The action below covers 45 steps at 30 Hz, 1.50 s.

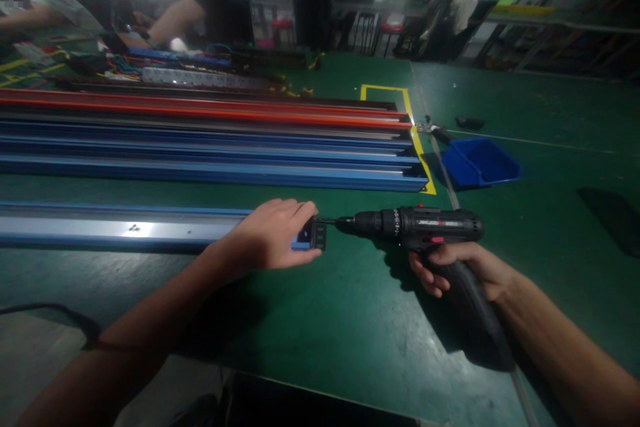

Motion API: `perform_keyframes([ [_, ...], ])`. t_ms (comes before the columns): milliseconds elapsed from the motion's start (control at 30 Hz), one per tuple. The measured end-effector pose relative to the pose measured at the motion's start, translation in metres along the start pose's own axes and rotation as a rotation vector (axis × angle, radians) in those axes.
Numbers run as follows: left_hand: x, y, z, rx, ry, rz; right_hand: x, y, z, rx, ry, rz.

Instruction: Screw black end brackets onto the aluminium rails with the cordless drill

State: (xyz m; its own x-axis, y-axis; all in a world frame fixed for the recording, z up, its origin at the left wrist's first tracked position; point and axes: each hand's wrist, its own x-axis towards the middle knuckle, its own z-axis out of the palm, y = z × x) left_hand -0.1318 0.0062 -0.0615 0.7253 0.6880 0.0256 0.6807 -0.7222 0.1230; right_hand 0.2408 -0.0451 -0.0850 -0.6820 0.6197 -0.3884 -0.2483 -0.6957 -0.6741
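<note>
My right hand is wrapped round the handle of a black cordless drill that points left. Its bit meets a small black slotted end bracket at the end of a long blue metal channel. My left hand is closed over that end of the channel, with fingers and thumb on either side of it. The channel lies flat on the green table and runs out of view to the left. Whether a screw sits at the bit's tip, I cannot make out.
Behind lie several blue channels and an orange channel side by side. A blue bin stands right of them, near a pair of pliers. A dark flat object is at the far right. Co-workers' arms show at the upper left, beside wiring.
</note>
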Motion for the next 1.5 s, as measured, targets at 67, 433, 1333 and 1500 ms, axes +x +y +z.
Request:
perform_keyframes([
  [67, 0.0, 0.0001, 0.0004, 0.004, 0.002, 0.003, 0.0001, 0.0001, -0.0005, -0.008, -0.005, 0.001],
  [433, -0.0003, 0.0011, -0.0045, -0.007, -0.062, -0.025, -0.0021, -0.0011, 0.004, -0.032, -0.026, 0.001],
  [1333, -0.0044, 0.0028, -0.0054, -0.038, -0.005, -0.025, -0.0041, 0.003, 0.0031, -0.044, -0.027, -0.064],
  [1500, -0.0038, 0.0006, -0.0024, -0.034, 0.005, -0.023, -0.0033, 0.0043, 0.0018, -0.047, -0.006, -0.064],
])
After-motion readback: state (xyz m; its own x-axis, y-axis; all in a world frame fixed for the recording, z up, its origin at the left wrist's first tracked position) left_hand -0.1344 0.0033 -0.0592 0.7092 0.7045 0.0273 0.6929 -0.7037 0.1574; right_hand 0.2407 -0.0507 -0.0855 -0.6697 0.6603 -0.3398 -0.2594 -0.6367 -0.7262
